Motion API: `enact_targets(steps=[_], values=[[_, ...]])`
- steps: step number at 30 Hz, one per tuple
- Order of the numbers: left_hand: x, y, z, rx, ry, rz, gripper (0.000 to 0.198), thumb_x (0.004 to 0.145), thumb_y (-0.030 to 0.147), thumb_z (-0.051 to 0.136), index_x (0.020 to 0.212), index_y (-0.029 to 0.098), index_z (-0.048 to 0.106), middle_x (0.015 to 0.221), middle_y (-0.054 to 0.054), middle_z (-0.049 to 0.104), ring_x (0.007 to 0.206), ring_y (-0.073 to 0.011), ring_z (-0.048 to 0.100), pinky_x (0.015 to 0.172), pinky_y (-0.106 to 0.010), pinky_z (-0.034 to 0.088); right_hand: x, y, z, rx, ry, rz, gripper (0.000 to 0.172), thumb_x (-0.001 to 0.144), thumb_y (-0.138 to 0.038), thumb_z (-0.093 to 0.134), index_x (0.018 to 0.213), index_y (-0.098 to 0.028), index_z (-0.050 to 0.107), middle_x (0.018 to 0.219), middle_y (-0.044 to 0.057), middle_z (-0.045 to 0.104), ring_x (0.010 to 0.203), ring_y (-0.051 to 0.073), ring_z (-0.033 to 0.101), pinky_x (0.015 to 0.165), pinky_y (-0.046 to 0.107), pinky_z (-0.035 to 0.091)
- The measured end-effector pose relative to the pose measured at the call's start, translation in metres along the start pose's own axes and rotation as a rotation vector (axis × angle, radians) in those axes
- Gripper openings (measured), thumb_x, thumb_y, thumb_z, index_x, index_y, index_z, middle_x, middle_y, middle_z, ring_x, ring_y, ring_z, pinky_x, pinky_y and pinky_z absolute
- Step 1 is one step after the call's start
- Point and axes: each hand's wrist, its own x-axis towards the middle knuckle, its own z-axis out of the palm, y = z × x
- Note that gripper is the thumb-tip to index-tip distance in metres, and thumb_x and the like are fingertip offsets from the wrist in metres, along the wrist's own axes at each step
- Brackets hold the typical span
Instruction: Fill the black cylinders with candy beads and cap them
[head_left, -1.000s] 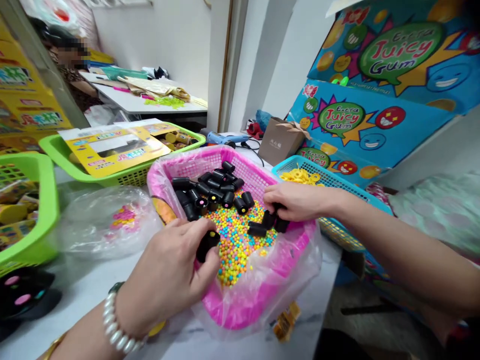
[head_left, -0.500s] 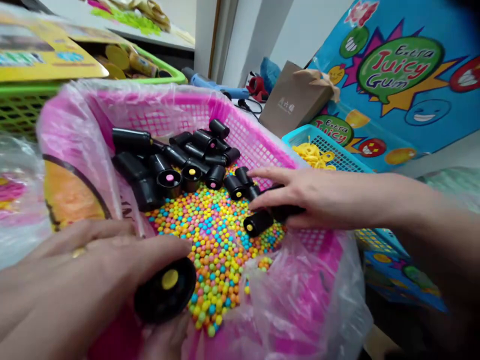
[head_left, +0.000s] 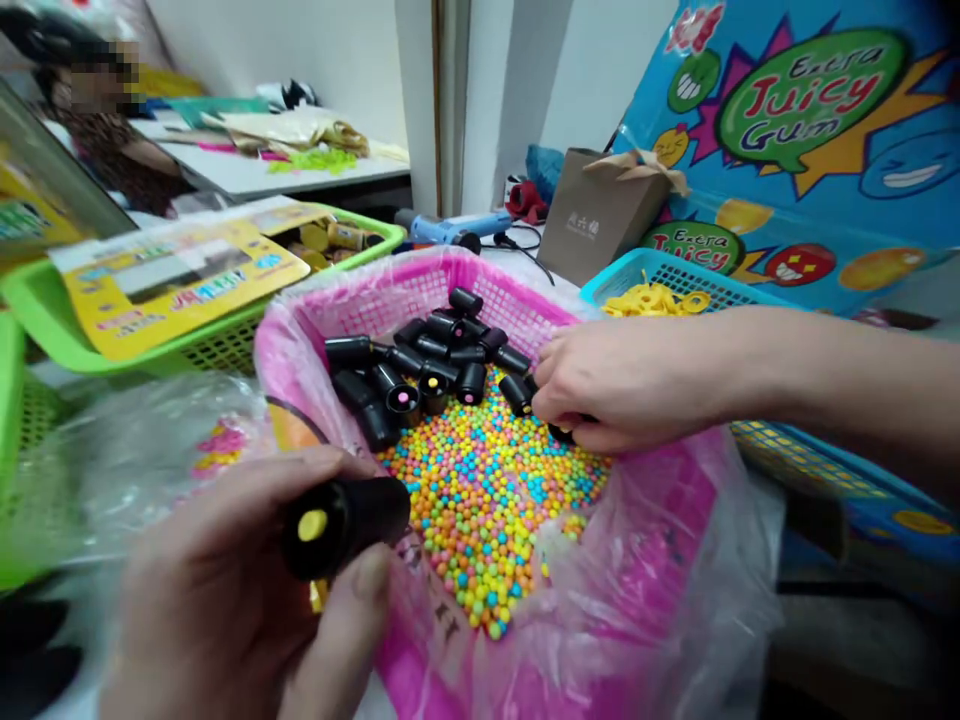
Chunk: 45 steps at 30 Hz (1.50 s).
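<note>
Now: left grip (head_left: 217, 590) closed round a yellow-dotted black tube (head_left: 345, 527) above the beads (head_left: 487, 510) | right grip (head_left: 637, 380) curled on a mostly hidden tube (head_left: 568, 433) inside the pink basket (head_left: 420, 270) | risk: a slip could scatter beads or knock the piled tubes (head_left: 431, 350) | room: tight, blue basket (head_left: 637, 265) and green basket (head_left: 225, 345) crowd the rim

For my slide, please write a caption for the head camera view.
Left hand holds a black cylinder over coloured beads in a pink basket; right hand touches another cylinder.
</note>
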Motion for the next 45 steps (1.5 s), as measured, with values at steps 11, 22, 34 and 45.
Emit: enact_targets(steps=[11, 22, 34, 45], values=[[0.012, 0.013, 0.001, 0.049, -0.194, 0.289, 0.045, 0.073, 0.003, 0.062, 0.115, 0.018, 0.056, 0.095, -0.004, 0.063, 0.081, -0.0159, 0.064, 0.067, -0.025, 0.055, 0.085, -0.004, -0.013, -0.075, 0.411, -0.314, 0.055, 0.079, -0.021, 0.065, 0.132, -0.023, 0.052, 0.125, 0.010, 0.056, 0.097, 0.023, 0.057, 0.076, 0.034, 0.043], [0.004, 0.008, 0.000, 0.052, -0.205, 0.225, 0.042, 0.075, 0.006, 0.061, 0.114, 0.018, 0.055, 0.095, -0.007, 0.061, 0.084, -0.0179, 0.062, 0.069, -0.029, 0.055, 0.054, 0.060, -0.020, -0.065, 0.271, 0.011, 0.018, 0.080, -0.023, 0.056, 0.086, -0.016, 0.071, 0.088, 0.007, 0.067, 0.073, 0.017, 0.055, 0.068, 0.032, 0.039], [0.002, 0.005, -0.002, 0.070, -0.209, 0.279, 0.041, 0.075, 0.007, 0.060, 0.115, 0.015, 0.054, 0.095, -0.009, 0.063, 0.084, -0.0174, 0.064, 0.071, -0.028, 0.056, 0.079, 0.088, -0.017, 0.251, 0.209, -0.181, 0.045, 0.076, -0.027, 0.069, 0.120, -0.019, 0.061, 0.117, 0.005, 0.065, 0.104, 0.019, 0.059, 0.089, 0.030, 0.045], [0.007, 0.008, -0.001, 0.128, -0.152, 0.328, 0.036, 0.076, 0.013, 0.060, 0.111, 0.018, 0.056, 0.093, -0.009, 0.068, 0.080, -0.0204, 0.068, 0.068, -0.029, 0.060, 0.002, 0.028, 0.000, 0.221, 0.153, -0.177, 0.047, 0.081, -0.021, 0.066, 0.128, -0.023, 0.063, 0.129, 0.012, 0.062, 0.114, 0.022, 0.060, 0.098, 0.035, 0.045]])
